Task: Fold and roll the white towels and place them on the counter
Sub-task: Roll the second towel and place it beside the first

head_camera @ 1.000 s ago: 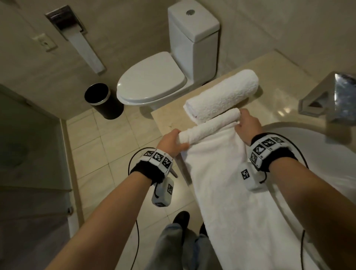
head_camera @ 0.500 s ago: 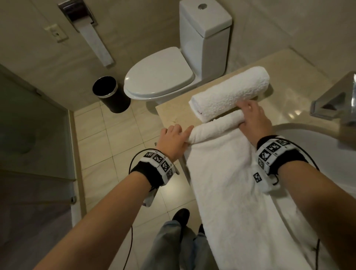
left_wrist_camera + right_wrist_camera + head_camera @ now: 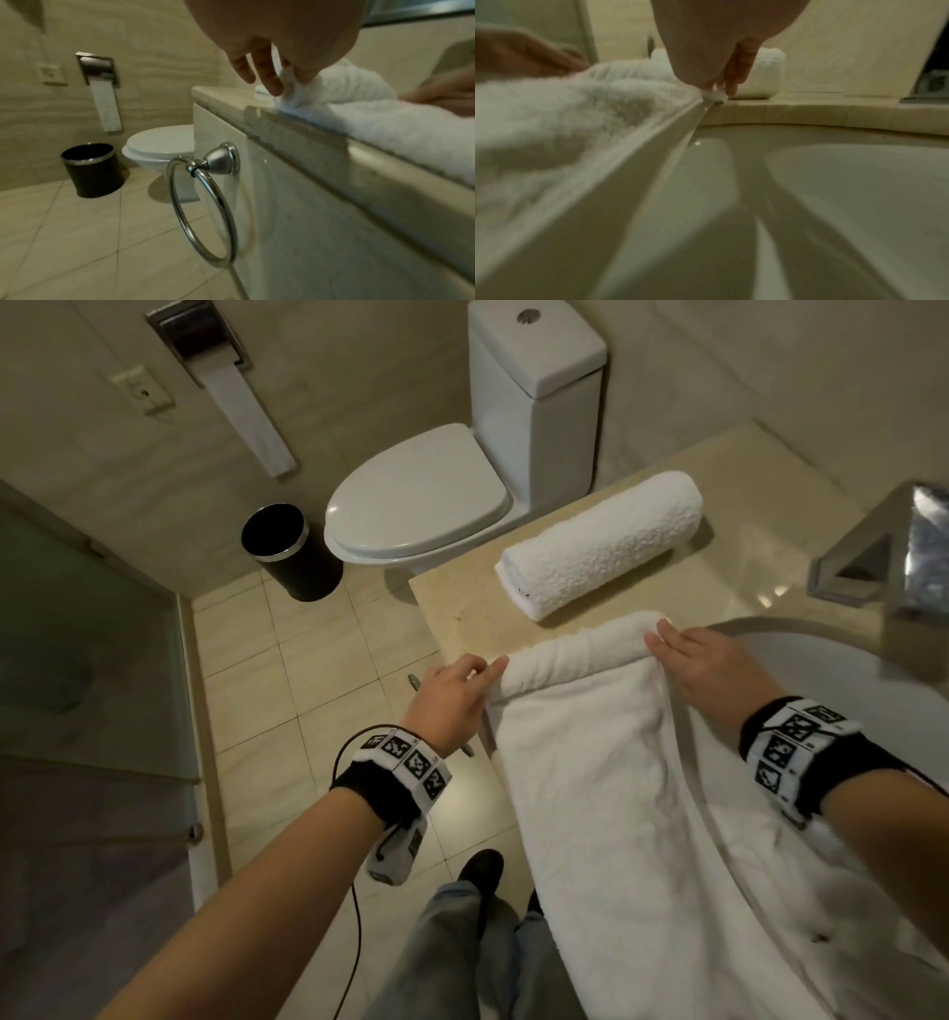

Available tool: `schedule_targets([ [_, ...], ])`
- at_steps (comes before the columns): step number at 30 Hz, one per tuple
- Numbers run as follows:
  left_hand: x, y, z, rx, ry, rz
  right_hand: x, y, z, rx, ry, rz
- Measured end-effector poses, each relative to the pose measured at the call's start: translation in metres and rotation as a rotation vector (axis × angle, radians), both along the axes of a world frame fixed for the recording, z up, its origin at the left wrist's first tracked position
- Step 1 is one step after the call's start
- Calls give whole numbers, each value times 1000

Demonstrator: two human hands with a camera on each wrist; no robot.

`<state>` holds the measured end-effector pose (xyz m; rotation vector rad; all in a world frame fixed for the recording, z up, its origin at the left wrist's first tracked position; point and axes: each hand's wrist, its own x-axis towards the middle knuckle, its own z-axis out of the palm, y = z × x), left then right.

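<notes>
Dim, warm indoor light; soft shadows, wide-angle edge distortion, heavy blur in both wrist views.

Lower towel end beyond frame

Not much room up top: the rolled towel lies across the table just past the half-rolled towel, with only a narrow bare strip between them. A metal box blocks the far right, and the sink takes the right side. The left corner's bare, and a towel ring hangs below the edge.
</notes>
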<state>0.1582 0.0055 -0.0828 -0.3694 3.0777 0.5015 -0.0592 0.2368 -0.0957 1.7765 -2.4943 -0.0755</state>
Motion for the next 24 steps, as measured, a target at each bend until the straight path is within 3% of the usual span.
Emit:
schedule_targets([
  [3, -5, -2, 6, 239, -39, 190, 0, -10, 21, -98, -222, -119],
  [5, -10, -8, 10, 309, -100, 277, -5, -28, 39, -52, -345, -275],
  [13, -29, -16, 25, 346, -270, 256, -35, -73, 51, 307, -394, -221],
  [17, -29, -11, 26, 360, -273, 223, -33, -74, 50, 305, -460, -239],
  [24, -25, -19, 24, 243, -237, 217, -22, -95, 41, 203, -357, -168],
])
